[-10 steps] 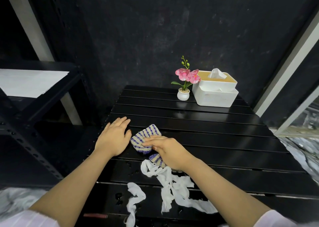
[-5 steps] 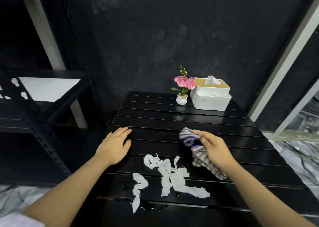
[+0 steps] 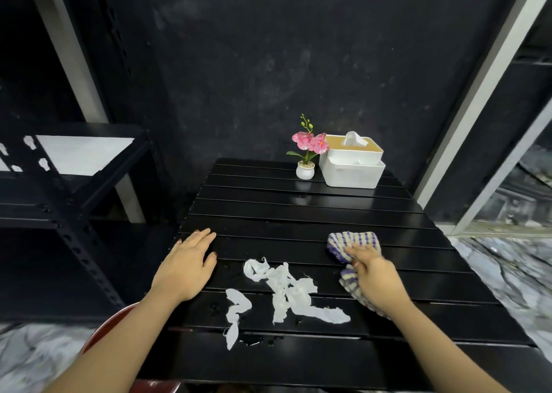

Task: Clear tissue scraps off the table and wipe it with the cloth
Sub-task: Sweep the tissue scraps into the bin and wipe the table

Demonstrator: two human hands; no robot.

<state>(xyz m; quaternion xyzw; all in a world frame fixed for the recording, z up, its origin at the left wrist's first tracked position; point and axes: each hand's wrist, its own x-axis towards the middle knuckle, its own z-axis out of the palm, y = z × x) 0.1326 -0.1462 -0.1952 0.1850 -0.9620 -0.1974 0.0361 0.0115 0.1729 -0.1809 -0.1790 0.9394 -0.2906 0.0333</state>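
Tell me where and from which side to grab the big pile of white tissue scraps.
Take the torn white tissue scraps at the bunched middle, where the strips cross and one grip gathers most. Come from above and from the left, since the left hand lies flat beside them while the right hand holds the purple striped cloth.

Across the middle of the frame the counter lies bare between the hands and the far edge. At upper centre-right a flower pot and tissue box stand just beside each other, blocking the far edge. Tissue scraps fill the lower centre between left hand and right hand. A shelf flanks the left.
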